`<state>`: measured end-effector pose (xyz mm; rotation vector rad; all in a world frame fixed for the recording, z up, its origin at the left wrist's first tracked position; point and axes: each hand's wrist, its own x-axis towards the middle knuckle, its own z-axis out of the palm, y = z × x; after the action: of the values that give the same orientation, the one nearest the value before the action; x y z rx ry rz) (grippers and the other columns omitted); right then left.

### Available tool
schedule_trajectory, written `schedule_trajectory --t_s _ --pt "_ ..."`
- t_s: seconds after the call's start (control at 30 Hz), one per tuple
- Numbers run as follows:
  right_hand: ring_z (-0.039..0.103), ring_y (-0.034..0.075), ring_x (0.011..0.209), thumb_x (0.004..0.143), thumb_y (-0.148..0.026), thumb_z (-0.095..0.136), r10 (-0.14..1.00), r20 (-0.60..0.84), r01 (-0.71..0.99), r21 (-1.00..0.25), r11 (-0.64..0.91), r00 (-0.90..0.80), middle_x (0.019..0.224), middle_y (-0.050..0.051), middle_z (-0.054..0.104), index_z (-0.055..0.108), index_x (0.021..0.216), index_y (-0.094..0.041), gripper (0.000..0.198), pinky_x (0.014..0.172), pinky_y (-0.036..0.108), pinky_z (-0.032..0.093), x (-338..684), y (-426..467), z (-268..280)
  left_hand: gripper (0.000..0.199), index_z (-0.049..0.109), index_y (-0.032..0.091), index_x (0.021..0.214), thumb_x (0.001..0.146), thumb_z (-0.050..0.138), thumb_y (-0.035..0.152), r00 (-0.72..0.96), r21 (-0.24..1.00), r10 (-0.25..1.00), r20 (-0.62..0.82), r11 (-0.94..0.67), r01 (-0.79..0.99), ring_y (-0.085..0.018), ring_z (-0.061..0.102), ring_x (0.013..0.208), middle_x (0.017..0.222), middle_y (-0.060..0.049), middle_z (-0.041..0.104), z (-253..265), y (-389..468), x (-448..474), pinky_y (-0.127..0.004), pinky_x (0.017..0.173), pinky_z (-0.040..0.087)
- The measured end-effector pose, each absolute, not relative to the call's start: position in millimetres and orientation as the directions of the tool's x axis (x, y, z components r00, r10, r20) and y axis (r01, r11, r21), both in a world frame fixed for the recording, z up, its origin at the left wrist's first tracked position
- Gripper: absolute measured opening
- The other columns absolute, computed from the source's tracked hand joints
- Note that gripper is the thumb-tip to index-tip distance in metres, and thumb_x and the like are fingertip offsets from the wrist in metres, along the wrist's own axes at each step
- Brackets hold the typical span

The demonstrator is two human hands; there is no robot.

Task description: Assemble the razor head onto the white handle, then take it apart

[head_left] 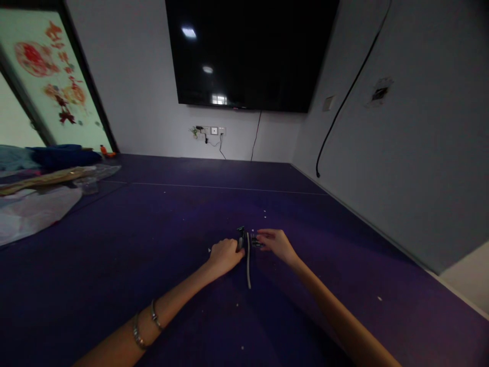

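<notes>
On the purple surface (153,219): pale cord (248,262) between left hand (224,256) and right hand (279,245)

From my remote post, writing first. Red characters (54,33) run down the glass door (34,109), far left, beside a round red motif (33,58); too blurred for me to read. Tiny reddish mark (236,108) on the lower edge of the black television (252,56), illegible from here.

Pale cord: slim, greyish, slightly bowed, lying lengthwise ahead of the wearer, far end near both hands; I cannot tell whether it touches what they hold. Left fingers clamped on a dark tool (241,240) with a crosswise head. Metal bracelets (138,332) on that arm (183,295). Right thumb and fingers pinched on a small part (254,240), dark with shiny bits, just right of the cord; detail too small for me. White specks (265,217) scattered about.

Containers, left side: a clear plastic container (89,186), contents I can't make out; a whitish plastic bag (42,213) lying slack near it, inside hidden from me; behind, a bottle-shaped orange item (103,149) beside dark blue cloth (63,157)
</notes>
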<state>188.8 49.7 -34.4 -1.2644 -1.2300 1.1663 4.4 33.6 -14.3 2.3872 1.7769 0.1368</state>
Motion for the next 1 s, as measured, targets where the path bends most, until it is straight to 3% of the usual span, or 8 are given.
schedule_trajectory --t_s 0.17,0.33,0.5,0.6,0.67,0.73,1.0 --pt "0.063 0.012 0.064 0.061 -0.033 0.074 0.983 -0.127 -0.208 -0.966 -0.152 -0.131 0.075 0.005 0.068 0.068 0.083 -0.011 0.031 0.065 0.025 0.053 165 34 -26 0.032 0.065 0.019 0.088 0.085 0.041 0.04 0.314 0.197 0.945 0.09 -0.326 0.925 -0.023 0.065 0.082 0.083 -0.007 0.069 -4 20 9 -0.033 0.07 0.047" --pt "0.056 0.008 0.051 0.059 -0.036 0.075 0.982 -0.148 -0.22 -0.96 -0.172 -0.121 0.059 -0.001 0.062 0.068 0.073 -0.011 0.029 0.054 0.021 0.047 152 28 -25 0.033 0.064 0.018 0.094 0.086 0.04 0.038 0.351 0.148 0.923 0.161 -0.374 0.916 -0.025 0.065 0.08 0.083 -0.009 0.069 0 8 21 -0.036 0.069 0.048" --pt "0.057 0.009 0.053 0.058 -0.033 0.075 0.988 -0.138 -0.168 -0.975 -0.147 -0.065 0.062 0.0 0.064 0.069 0.073 -0.012 0.027 0.055 0.021 0.049 169 28 -24 0.042 0.063 0.018 0.094 0.089 0.033 0.046 0.397 0.184 0.899 0.187 -0.429 0.885 -0.024 0.065 0.077 0.081 -0.009 0.068 1 3 27 -0.034 0.068 0.047" --pt "0.061 0.012 0.062 0.063 -0.035 0.071 0.992 -0.111 -0.026 -0.993 -0.112 -0.064 0.071 0.002 0.066 0.069 0.079 -0.013 0.027 0.062 0.024 0.052 202 32 -22 0.045 0.065 0.018 0.085 0.089 0.032 0.049 0.419 0.207 0.892 0.173 -0.448 0.87 -0.023 0.065 0.074 0.078 -0.008 0.068 -1 4 25 -0.034 0.067 0.046" --pt "0.061 0.011 0.062 0.066 -0.034 0.069 0.991 -0.134 0.189 -0.974 -0.127 -0.024 0.068 0.001 0.065 0.069 0.081 -0.013 0.025 0.061 0.024 0.052 231 36 -22 0.039 0.066 0.018 0.082 0.087 0.038 0.044 0.418 0.196 0.898 0.14 -0.439 0.877 -0.023 0.065 0.075 0.078 -0.008 0.069 -4 6 22 -0.033 0.067 0.046" --pt "0.059 0.01 0.054 0.068 -0.032 0.067 0.983 -0.171 0.393 -0.901 -0.182 0.063 0.058 -0.001 0.061 0.067 0.074 -0.012 0.021 0.056 0.022 0.051 264 40 -22 0.034 0.066 0.017 0.08 0.085 0.042 0.041 0.412 0.181 0.905 0.109 -0.425 0.887 -0.023 0.065 0.076 0.079 -0.008 0.069 -8 10 19 -0.033 0.066 0.046" --pt "0.051 0.01 0.039 0.064 -0.021 0.066 0.953 -0.101 0.71 -0.646 -0.28 0.285 0.036 -0.004 0.047 0.057 0.045 -0.014 0.022 0.042 0.018 0.037 356 39 -26 0.038 0.067 0.017 0.08 0.086 0.04 0.043 0.402 0.144 0.914 0.058 -0.406 0.902 -0.024 0.066 0.079 0.082 -0.009 0.069 -21 20 19 -0.033 0.068 0.047"
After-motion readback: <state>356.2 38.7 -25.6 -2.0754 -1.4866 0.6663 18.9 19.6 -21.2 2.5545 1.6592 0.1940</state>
